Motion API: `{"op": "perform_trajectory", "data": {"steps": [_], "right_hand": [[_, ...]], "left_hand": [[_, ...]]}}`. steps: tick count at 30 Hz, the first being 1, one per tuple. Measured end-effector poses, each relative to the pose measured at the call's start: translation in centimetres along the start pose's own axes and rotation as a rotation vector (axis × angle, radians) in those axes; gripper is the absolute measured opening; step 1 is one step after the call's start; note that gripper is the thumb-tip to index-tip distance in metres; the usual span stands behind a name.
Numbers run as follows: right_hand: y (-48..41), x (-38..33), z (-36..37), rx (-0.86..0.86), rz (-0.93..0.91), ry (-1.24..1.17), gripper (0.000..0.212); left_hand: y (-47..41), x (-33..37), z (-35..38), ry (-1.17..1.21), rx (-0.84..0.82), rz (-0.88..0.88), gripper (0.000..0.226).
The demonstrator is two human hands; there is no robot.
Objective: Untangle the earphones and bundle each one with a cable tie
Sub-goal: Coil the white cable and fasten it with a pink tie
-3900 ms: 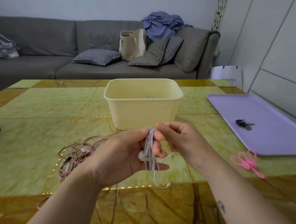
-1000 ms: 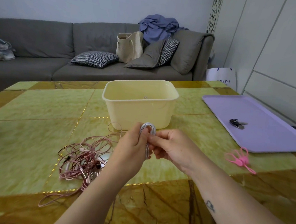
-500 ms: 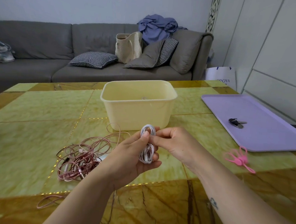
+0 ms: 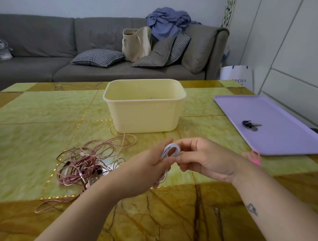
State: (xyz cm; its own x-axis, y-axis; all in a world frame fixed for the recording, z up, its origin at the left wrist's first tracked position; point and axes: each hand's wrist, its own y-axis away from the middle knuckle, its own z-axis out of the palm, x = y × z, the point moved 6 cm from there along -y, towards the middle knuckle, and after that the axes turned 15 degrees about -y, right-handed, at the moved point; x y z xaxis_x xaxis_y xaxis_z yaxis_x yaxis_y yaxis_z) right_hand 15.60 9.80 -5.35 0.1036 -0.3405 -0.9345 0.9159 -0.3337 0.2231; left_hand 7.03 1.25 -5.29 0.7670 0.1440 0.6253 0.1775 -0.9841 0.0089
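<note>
The white earphone (image 4: 171, 151) is wound into a small, tidy coil and held in the air just above the worktop (image 4: 31, 130), between the two hands and in front of the yellow tub (image 4: 144, 108). No tie shows around it, so I reckon this one is untangled and coiled but not yet bound.

The left hand (image 4: 145, 168) grips the lower part of the coil. Its fingers (image 4: 164, 147) are curled round the strands, and a short tail of cord hangs below the palm. The right hand (image 4: 206, 159) pinches the top loop, with its fingers (image 4: 187, 144) bent close over it and the thumb pressed in from beneath. Neither hand is spread at all.

To the left of the hands, the pink earphones (image 4: 87, 164) lie in a loose knot on the worktop, plugs and buds mixed in, with one strand trailing toward the near edge. That lot looks untouched, and I'd judge it the larger share of the work left.

The pink cable ties (image 4: 253, 157) lie just beyond the right wrist, partly hidden by it. They are near the corner of the purple tray (image 4: 285, 133), which carries a set of keys (image 4: 251, 125). Something small shows inside the tub, but too little to name.
</note>
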Motion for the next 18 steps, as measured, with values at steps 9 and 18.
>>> {"op": "perform_trajectory", "data": {"steps": [9,18], "right_hand": [[2.6,-0.7,-1.9,0.209,-0.27,0.154,0.006],[4.9,-1.2,-5.2,0.399,-0.369,-0.104,0.006]], "left_hand": [[-0.6,2.7,2.2,-0.127,-0.06,0.055,0.011],[-3.2,5.3,3.8,-0.475,0.31,0.025,0.01]]}}
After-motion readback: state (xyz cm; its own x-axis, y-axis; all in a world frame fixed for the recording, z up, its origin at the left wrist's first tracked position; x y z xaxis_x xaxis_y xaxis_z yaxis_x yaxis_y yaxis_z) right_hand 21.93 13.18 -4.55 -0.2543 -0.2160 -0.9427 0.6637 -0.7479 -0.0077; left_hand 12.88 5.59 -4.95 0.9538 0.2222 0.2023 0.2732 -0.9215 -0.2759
